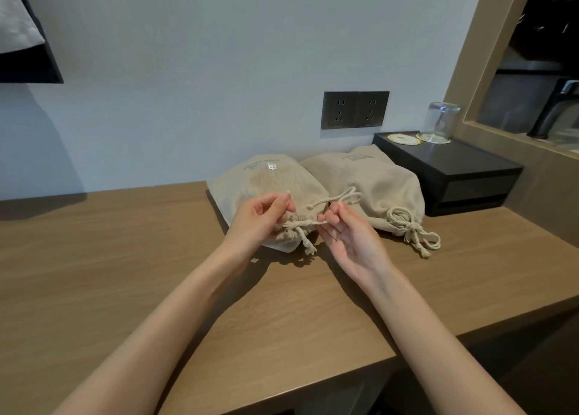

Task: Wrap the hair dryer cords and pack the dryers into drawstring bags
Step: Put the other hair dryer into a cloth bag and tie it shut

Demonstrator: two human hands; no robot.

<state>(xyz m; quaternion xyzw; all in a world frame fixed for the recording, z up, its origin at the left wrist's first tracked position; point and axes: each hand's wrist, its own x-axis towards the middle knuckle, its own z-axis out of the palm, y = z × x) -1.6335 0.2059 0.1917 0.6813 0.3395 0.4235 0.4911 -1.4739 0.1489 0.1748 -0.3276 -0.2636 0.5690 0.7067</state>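
- The wooden desk (125,273) is crossed by two bare forearms that reach towards its back edge.
- The left hand (263,218) is held at the gathered neck of the nearer drawstring bag (266,185), fingers curled; the drawstring (305,224) appears to be pinched there, though the contact itself is partly hidden.
- The right hand (347,239) is turned palm up, and the same drawstring is pinched between its curled fingertips. The short twisted run between the two hands is drawn taut, and a loose looped end is seen trailing behind the right fingers.
- The cord is judged soft, light and rough enough not to slip. It is best taken close to the neck, where a pull tightens the closure without dragging the bag.
- The nearer bag lies on its side, its mouth cinched shut. No dryer is visible; from the rounded bulge one is judged to be inside, so the bag should be lifted from under the body, not by the cord alone.
- Just beside it, touching, the second drawstring bag (376,179) lies closed, its knotted cord (413,229) resting on the desk.
- Further back, a black box (470,176) carries coasters (403,139) and an upturned glass (438,121), which is fragile and near the bags.
- A double wall socket (354,109) is set in the wall behind.
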